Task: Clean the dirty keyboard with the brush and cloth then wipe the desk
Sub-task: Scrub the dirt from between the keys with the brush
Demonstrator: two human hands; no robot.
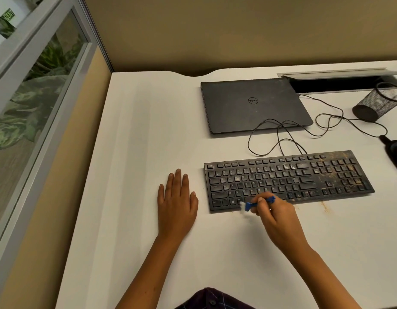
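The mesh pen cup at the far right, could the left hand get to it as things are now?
Probably not easily. The left hand lies flat left of the keyboard, and the mesh pen cup is across the desk beyond the keyboard, laptop and cable.

One keyboard (286,179), one closed laptop (253,105), one blue brush (259,202), one mesh pen cup (379,103) lying on its side, two hands: left (177,204), right (275,217), one tabletop (137,141)
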